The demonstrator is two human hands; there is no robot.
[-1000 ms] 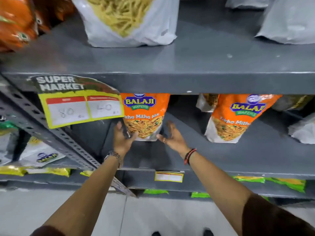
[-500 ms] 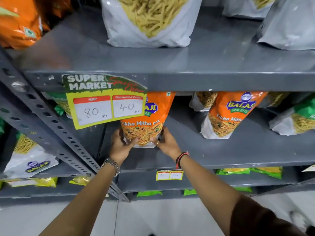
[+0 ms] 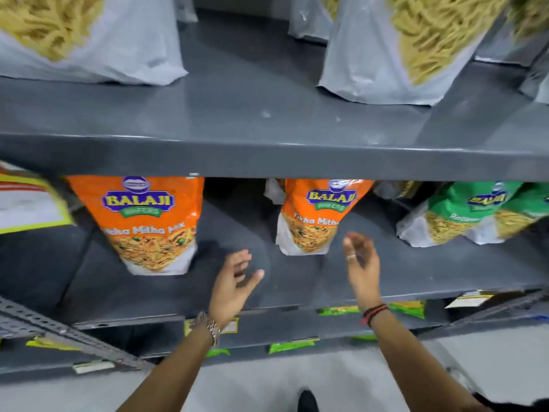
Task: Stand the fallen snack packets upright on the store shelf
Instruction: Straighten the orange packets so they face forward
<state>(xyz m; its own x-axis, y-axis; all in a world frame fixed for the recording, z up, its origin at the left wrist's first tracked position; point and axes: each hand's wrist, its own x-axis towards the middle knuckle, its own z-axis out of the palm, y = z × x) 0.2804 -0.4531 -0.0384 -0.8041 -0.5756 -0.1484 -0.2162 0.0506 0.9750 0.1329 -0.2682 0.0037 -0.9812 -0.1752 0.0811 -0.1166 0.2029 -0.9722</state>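
Two orange Balaji packets stand upright on the grey middle shelf (image 3: 416,272). The left packet (image 3: 148,221) stands alone, apart from both hands. A second orange packet (image 3: 315,215) stands to its right. My left hand (image 3: 234,278) hovers open over the bare shelf between the two packets, holding nothing. My right hand (image 3: 361,260) is open too, fingers spread, just right of the second packet's lower corner and not touching it. Green Balaji packets (image 3: 463,212) lean at the right of the same shelf.
The upper shelf (image 3: 267,120) carries large white bags of yellow sticks (image 3: 395,46). A yellow price card (image 3: 26,203) hangs at the left edge. A perforated metal upright (image 3: 59,331) runs diagonally at lower left. Lower shelves hold green packets (image 3: 291,345); grey floor below.
Both hands have let go of the left orange packet, which now stands upright, and have moved right towards the second orange packet. The view has shifted right.
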